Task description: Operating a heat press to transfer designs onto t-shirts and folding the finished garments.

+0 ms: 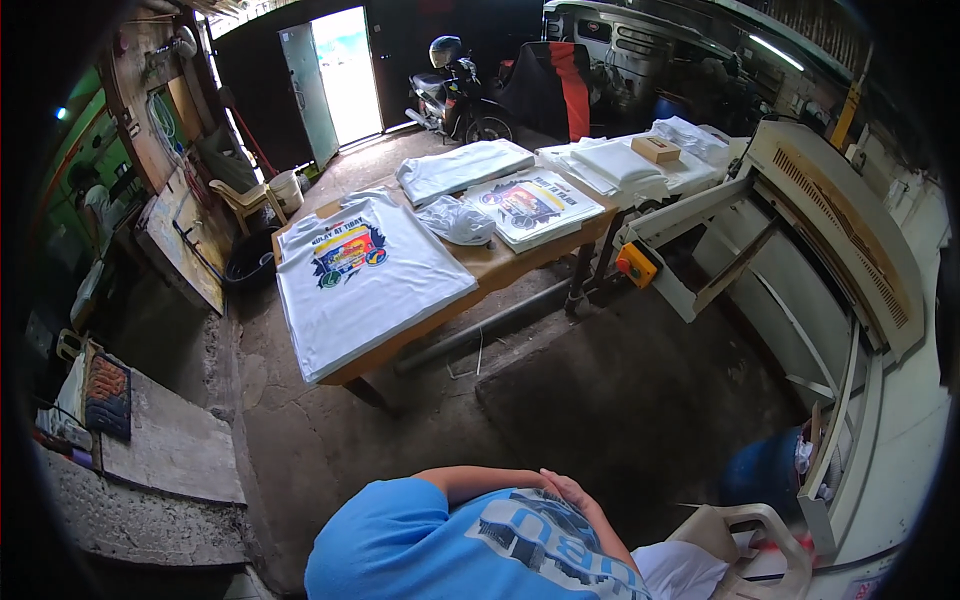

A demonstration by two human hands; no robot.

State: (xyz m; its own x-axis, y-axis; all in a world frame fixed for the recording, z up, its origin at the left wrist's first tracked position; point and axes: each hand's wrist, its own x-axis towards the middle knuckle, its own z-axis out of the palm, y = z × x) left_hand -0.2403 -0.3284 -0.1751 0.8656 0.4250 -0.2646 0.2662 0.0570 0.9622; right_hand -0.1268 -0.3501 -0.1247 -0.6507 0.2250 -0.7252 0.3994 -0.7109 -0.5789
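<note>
My arms are folded across the front of my blue printed shirt (pixel 520 545) at the lower edge. My right hand (pixel 570 488) rests against the end of my left forearm (pixel 480 480); its fingers are too small to make out. My left hand is hidden where the two arms meet. Neither hand touches the wooden table (pixel 545 252) ahead. On that table's near end lies a stack of white T-shirts (pixel 300 310), its top one bearing a colourful print. A second printed stack (pixel 570 215), a crumpled white bundle (pixel 458 218) and folded plain white cloth (pixel 470 162) lie farther back.
At right stands a large press-like machine (pixel 840 215) with an orange-red button box (pixel 636 264). A beige plastic chair (pixel 790 535) and blue drum (pixel 755 470) stand below it. More white shirts (pixel 610 160) and a small brown box (pixel 655 150) lie behind; a motorcycle (pixel 460 100) is parked near the doorway.
</note>
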